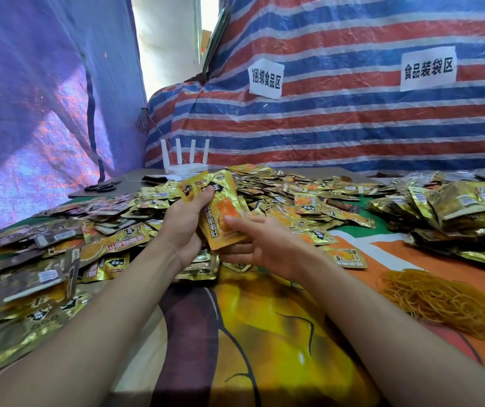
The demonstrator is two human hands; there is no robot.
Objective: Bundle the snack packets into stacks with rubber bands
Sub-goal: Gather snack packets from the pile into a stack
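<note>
My left hand (pixel 183 221) grips a small stack of gold snack packets (pixel 220 201) held upright above the table's middle. My right hand (pixel 260 245) touches the lower front packet of that stack, thumb on its face and fingers under its bottom edge. A wide heap of loose gold packets (pixel 288 198) covers the table behind and to the left. A pile of tan rubber bands (pixel 440 301) lies on the table at the right, apart from both hands.
Bundled packet stacks (pixel 452 210) are heaped at the far right. A white router (pixel 185 163) and black scissors (pixel 100 187) sit at the back left. Striped tarpaulin walls with two paper signs (pixel 265 79) close off the back; a printed cloth (pixel 250 333) covers the near table.
</note>
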